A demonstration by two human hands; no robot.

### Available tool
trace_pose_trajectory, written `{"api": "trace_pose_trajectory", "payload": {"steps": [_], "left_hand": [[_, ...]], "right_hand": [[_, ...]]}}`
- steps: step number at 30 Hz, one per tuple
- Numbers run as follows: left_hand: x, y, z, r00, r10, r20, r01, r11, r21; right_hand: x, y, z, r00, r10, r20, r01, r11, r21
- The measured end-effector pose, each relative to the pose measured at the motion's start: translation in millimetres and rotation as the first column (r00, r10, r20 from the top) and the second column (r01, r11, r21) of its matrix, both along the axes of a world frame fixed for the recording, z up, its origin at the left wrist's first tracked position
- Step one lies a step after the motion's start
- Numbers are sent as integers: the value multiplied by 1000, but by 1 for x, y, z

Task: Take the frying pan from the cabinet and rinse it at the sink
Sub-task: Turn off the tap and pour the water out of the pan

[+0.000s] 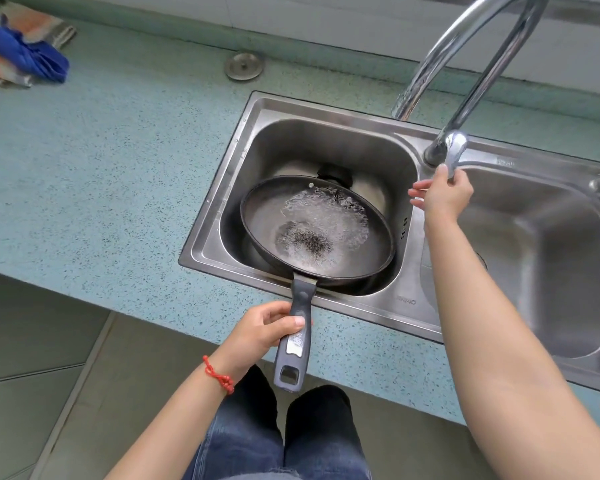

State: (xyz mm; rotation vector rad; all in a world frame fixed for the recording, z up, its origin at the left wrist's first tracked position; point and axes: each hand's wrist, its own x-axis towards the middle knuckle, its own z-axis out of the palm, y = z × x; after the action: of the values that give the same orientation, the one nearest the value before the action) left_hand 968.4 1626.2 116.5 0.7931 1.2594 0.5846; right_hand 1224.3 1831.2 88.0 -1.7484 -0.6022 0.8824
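you're mid-rinse: your left hand [269, 329] grips the handle, holding the frying pan [317, 233] in the left basin of the sink [409, 306], water pooled inside. your right hand [442, 194] curls round the tap lever [452, 152]; next, likely shut off and tip out.

The faucet [478, 64] arch runs off the top edge; the right basin [551, 271] and the cloths [18, 53] are cut by the side edges; the frying pan [317, 230] hides the drain
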Motion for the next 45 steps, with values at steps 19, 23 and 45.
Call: {"api": "trace_pose_trajectory", "payload": {"steps": [19,23,45], "left_hand": [[-9,6,0,995,-97,10,96,994,56],[-9,6,-2,995,-96,36,93,992,81],[19,6,-5,949,160,270,-118,979,-164]], "right_hand": [[-101,-197,77,930,366,-43,-367,905,-215],[-138,-237,88,842,534,-70,-511,750,-420],[-138,-233,83,733,533,-423,-641,750,-166]]}}
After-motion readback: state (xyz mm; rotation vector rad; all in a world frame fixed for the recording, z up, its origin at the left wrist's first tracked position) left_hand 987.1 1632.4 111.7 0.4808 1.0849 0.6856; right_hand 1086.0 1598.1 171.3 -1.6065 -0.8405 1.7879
